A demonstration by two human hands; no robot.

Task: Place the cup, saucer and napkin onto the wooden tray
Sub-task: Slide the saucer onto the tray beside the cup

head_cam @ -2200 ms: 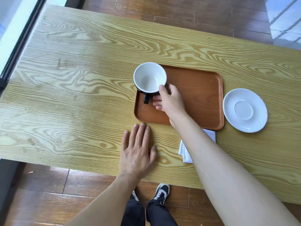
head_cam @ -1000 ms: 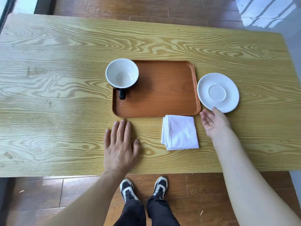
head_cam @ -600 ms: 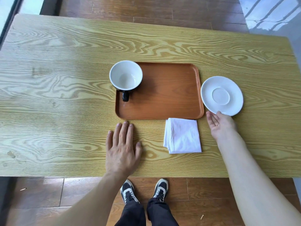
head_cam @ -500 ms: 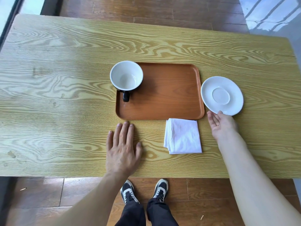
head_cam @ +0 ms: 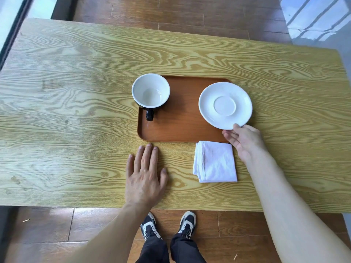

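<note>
The wooden tray (head_cam: 180, 130) lies in the middle of the table. A cup (head_cam: 151, 92), white inside and black outside, stands on the tray's far left corner with its handle towards me. My right hand (head_cam: 244, 140) pinches the near rim of the white saucer (head_cam: 225, 105) and holds it over the tray's right end; the saucer hides the tray's right edge. A folded white napkin (head_cam: 215, 161) lies on the table just in front of the tray, next to my right wrist. My left hand (head_cam: 145, 176) rests flat on the table below the tray's left corner.
The yellow wood-grain table (head_cam: 76, 92) has its near edge just behind my left wrist. Beyond it is dark wooden floor (head_cam: 180, 16). My shoes (head_cam: 169, 224) show under the table edge.
My right hand has taken hold of the saucer and carried it left, from the table beside the tray to above the tray's right end. My left hand, the cup and the napkin stayed put.
</note>
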